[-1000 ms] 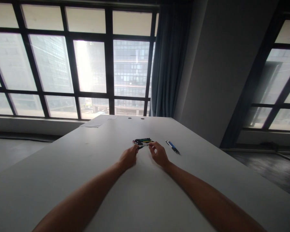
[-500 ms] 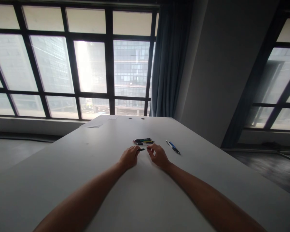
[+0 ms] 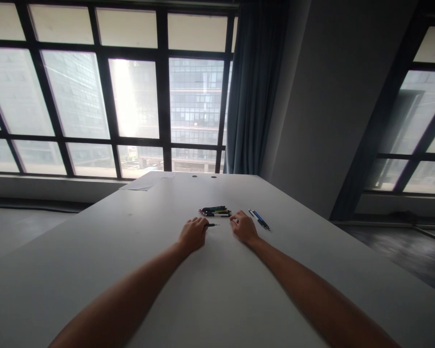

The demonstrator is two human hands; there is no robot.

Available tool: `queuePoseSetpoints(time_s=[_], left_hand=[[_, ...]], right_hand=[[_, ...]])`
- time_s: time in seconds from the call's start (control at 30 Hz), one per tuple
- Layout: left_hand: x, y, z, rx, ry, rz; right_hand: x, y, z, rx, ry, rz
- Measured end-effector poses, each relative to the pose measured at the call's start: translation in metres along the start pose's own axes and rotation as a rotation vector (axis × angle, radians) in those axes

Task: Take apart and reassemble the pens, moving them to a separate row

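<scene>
My left hand (image 3: 194,232) is closed around a dark pen (image 3: 211,224), which sticks out to the right of the fingers with a thin tip at its end. Apart from that tip, my right hand (image 3: 244,227) has its thumb and fingers pinched together. Whatever sits in that pinch is too small to make out. Just beyond both hands lies a bunch of pens (image 3: 215,211), dark ones with some green, yellow and white. To the right of my right hand, a blue pen and a black-and-white pen (image 3: 259,220) lie side by side on a slant.
The long white table (image 3: 210,295) stretches away to the windows. Sheets of paper (image 3: 141,182) lie at its far left corner, and two round dark holes (image 3: 204,177) are near the far edge. A blue curtain (image 3: 246,96) hangs behind.
My right hand has drawn away to the right from the pen tip, leaving a gap. My left hand stays in place with the pen.
</scene>
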State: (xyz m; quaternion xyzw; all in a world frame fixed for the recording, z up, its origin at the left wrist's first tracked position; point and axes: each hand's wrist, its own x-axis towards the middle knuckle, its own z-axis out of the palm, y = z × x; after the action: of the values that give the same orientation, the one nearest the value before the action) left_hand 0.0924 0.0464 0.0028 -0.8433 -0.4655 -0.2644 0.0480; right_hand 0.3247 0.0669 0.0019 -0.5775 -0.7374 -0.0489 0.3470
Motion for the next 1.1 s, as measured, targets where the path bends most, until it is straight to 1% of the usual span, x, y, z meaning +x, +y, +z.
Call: queuePoseSetpoints(time_s=[0.07,0.13,0.27,0.43,0.6,0.7,0.8,0.87,0.93,0.97,1.03,1.1], left_hand=[[0.000,0.000,-0.001,-0.005,-0.012,-0.001],[0.000,0.001,-0.002,-0.002,-0.017,-0.001],[0.000,0.001,-0.003,0.010,-0.013,-0.008],[0.000,0.001,-0.004,-0.004,-0.030,-0.004],[0.000,0.002,-0.005,0.000,-0.041,-0.009],[0.000,0.002,-0.005,-0.008,-0.046,-0.007],[0.000,0.001,-0.006,-0.012,-0.044,-0.001],[0.000,0.002,-0.007,-0.009,-0.043,-0.001],[-0.001,0.002,-0.007,-0.008,-0.045,-0.004],[-0.001,0.003,-0.007,-0.009,-0.045,-0.005],[-0.001,0.003,-0.007,-0.008,-0.038,-0.005],[-0.001,0.004,-0.006,-0.010,-0.031,-0.005]], right_hand=[[0.005,0.010,0.001,-0.052,-0.052,0.072],[0.009,0.018,0.003,-0.074,-0.099,0.091],[0.013,0.026,0.009,-0.055,-0.151,0.047],[0.015,0.025,0.011,-0.045,-0.197,0.024],[0.014,0.025,0.011,-0.059,-0.202,0.016],[0.013,0.025,0.010,-0.041,-0.177,-0.004],[0.012,0.020,0.006,-0.026,-0.133,-0.014],[0.009,0.011,0.002,-0.003,-0.063,-0.060],[0.003,-0.001,-0.001,0.037,0.011,-0.161],[0.000,-0.007,-0.002,0.060,0.027,-0.222],[-0.006,-0.018,-0.001,0.103,0.003,-0.328],[-0.011,-0.025,0.002,0.136,-0.025,-0.379]])
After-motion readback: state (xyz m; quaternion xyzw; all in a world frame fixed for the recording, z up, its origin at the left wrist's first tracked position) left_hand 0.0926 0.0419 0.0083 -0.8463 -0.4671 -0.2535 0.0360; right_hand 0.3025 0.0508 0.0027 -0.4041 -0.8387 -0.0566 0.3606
